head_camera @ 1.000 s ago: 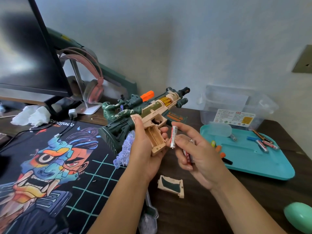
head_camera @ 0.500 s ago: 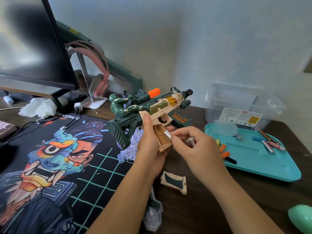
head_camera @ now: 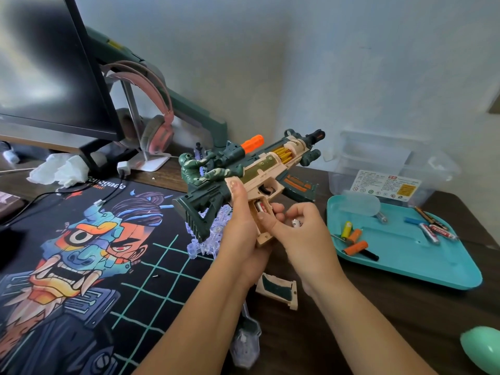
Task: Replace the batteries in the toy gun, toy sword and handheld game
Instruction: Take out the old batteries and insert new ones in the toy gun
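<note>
Head view. The gun (head_camera: 259, 171) is held above the tabletop (head_camera: 433, 320), muzzle up and to the right, stock down toward the mat (head_camera: 81, 266). The left hand (head_camera: 240, 239) wraps round the grip from behind, thumb laid up along the body. The grip's compartment is open and a battery (head_camera: 260, 206) sits in it, upper end showing. The right hand (head_camera: 305, 239) presses its thumb onto the compartment just below that end, its other fingers curled round a loose battery (head_camera: 295, 223), of which only the tip shows. The cover (head_camera: 276, 289) lies on the tabletop beneath the wrists. A clear plastic sword (head_camera: 205, 239) lies under the gun, partly hidden by the left arm. To the right, a teal tray (head_camera: 405, 272) holds further batteries (head_camera: 356, 247), orange, yellow and red-and-white. A green egg-shaped item (head_camera: 484, 350) sits at the lower right edge; its nature cannot be told.
</note>
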A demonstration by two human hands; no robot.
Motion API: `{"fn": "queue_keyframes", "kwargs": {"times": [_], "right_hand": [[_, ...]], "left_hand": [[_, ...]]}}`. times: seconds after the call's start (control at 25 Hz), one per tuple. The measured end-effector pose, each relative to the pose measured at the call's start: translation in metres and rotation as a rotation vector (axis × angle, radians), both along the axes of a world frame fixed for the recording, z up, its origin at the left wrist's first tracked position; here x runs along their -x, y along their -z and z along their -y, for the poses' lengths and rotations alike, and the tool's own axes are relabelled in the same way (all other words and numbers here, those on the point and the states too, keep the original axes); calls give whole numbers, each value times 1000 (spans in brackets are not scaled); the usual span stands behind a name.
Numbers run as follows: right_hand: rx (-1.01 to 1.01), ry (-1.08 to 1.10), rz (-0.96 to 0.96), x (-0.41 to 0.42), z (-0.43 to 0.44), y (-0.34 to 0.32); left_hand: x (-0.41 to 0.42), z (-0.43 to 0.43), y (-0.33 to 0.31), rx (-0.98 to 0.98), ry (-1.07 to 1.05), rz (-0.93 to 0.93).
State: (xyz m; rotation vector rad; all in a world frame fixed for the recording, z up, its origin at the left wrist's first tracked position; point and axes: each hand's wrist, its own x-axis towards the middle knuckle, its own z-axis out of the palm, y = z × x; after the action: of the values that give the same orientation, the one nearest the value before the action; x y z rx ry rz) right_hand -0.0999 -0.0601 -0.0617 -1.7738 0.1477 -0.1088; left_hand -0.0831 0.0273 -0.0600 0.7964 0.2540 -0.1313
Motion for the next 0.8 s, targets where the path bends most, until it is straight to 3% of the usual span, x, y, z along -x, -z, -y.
{"fn": "queue_keyframes", "kwargs": {"times": [0.08, 0.24, 0.36, 0.44, 0.56, 0.8], "right_hand": [[-108, -17, -161, -3, 1, 1], [-96, -43, -205, -3, 4, 1], [-653, -159, -389, -5, 20, -12], [-1005, -86, -473, -9, 33, -19], [-1262, 38, -483, -14, 40, -19], [-1245, -66, -447, -13, 36, -17]], "left_hand": [[1, 3, 1, -7, 27, -6], [0, 2, 3, -15, 66, -7], [-1, -4, 3, -20, 80, 88], [-1, -7, 0, 14, 71, 77], [0, -10, -2, 40, 39, -15], [-6, -16, 2, 103, -45, -62]]}}
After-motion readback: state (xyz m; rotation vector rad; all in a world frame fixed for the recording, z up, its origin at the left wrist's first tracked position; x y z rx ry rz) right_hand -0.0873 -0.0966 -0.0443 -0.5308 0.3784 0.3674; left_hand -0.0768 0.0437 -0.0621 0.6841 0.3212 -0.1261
